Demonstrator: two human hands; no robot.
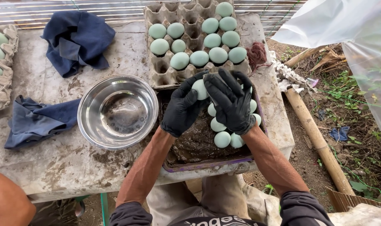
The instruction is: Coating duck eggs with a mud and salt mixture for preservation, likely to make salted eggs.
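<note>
While I watch from the head cam, biggest thing first: concrete table (52, 159), worn and stained, w/ a steel bowl (118, 111) sitting left of the work. Two dark blue cloths (75, 39) lie further left and back. Behind the hands, a cardboard egg tray (190, 39) holds a dozen or so pale green eggs; second tray at the far left edge. Nearer me, a shallow tray of dark mud (198, 144) w/ several eggs lying on its right side.

Both hands wear black gloves. Left hand (182, 109) has fingers curled round a pale green egg (200, 88), held above the mud tray's back edge. Right hand (231, 102) is spread over the egg's right side, fingers partly splayed, touching it; can't tell if it holds anything of its own, prob not.

Handling, as I judge it: egg is light, rigid but brittle-shelled, likely slick w/ wet mud on gloves. Best cradled round the middle w/ fingertip pads, gentle pressure, no pinching at the ends.
</note>
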